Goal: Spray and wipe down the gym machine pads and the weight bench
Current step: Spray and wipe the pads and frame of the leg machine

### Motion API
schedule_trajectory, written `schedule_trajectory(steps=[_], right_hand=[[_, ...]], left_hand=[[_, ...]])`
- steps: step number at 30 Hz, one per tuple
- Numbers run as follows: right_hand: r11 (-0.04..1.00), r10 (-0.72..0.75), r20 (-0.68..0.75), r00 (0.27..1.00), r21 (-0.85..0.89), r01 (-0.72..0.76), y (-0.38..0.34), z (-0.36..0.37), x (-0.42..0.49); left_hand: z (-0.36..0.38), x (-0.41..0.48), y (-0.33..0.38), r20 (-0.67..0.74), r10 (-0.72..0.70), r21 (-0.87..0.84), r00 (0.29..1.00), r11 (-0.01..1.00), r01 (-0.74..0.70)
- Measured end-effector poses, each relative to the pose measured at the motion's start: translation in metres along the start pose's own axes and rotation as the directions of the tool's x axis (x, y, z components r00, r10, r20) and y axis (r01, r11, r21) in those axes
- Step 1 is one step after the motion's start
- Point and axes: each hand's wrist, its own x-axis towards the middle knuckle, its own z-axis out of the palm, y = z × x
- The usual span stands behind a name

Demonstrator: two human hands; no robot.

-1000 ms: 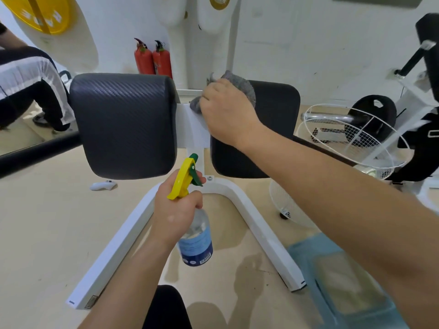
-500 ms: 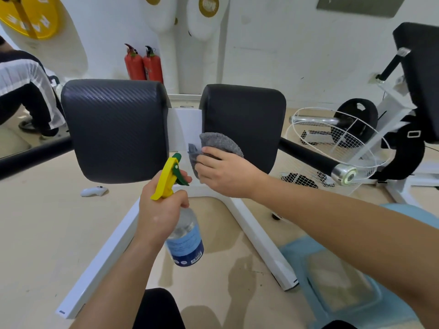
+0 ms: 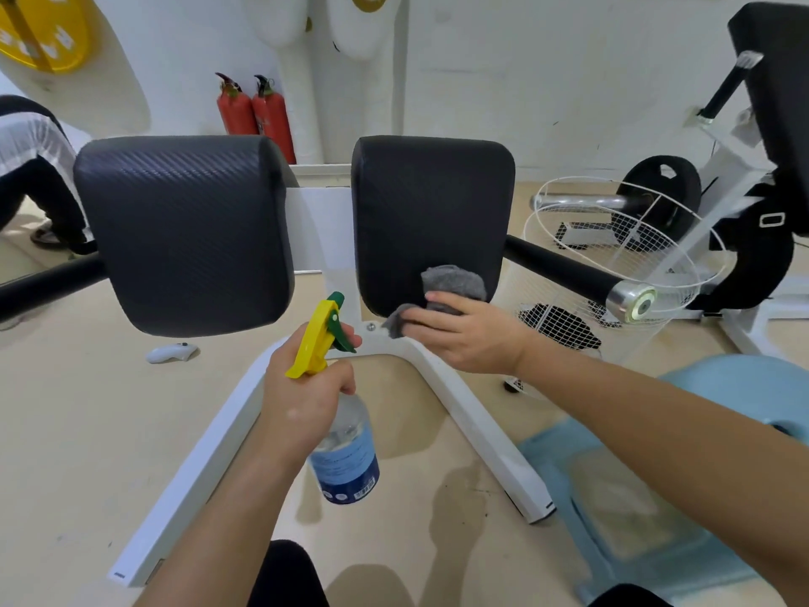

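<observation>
The right hand (image 3: 464,335) has drawn the cloth (image 3: 451,280) down the right pad (image 3: 431,212). A second ago it was at the pad's top inner corner and half a second ago it was partway down the inner edge. Now it is at the bottom edge, just above the white frame (image 3: 477,427). The hand grips the bunched grey cloth with the fingers laid over it and the thumb out of sight, pressing it against the pad's lower face. A fold of cloth hangs down onto the frame joint.

The left hand (image 3: 302,396) has barely shifted. It is curled round the neck of the bottle (image 3: 346,462), a fingertip showing past the green trigger. The bottle hangs in the air below the left pad (image 3: 184,230), touching nothing.

One top-to-bottom pass along the right pad's inner side looks finished — the outer part of its face probably still needs the cloth. Whether the left pad has been wiped cannot be told from here. The tall black pad (image 3: 770,81) at the far right appears to be a later job.
</observation>
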Motion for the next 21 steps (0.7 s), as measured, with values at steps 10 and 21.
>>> schedule_trajectory(steps=[10, 21], right_hand=[[0.744, 0.652, -0.009, 0.758, 0.2, -0.638, -0.047, 0.021, -0.042], [-0.713, 0.631, 0.541, -0.556, 0.687, -0.141, -0.091, -0.026, 0.048]], left_hand=[[0.025, 0.0, 0.007, 0.063, 0.013, 0.005, 0.998, 1.0, -0.013], [0.032, 0.009, 0.009, 0.086, 0.011, 0.05, 0.996, 0.999, -0.015]])
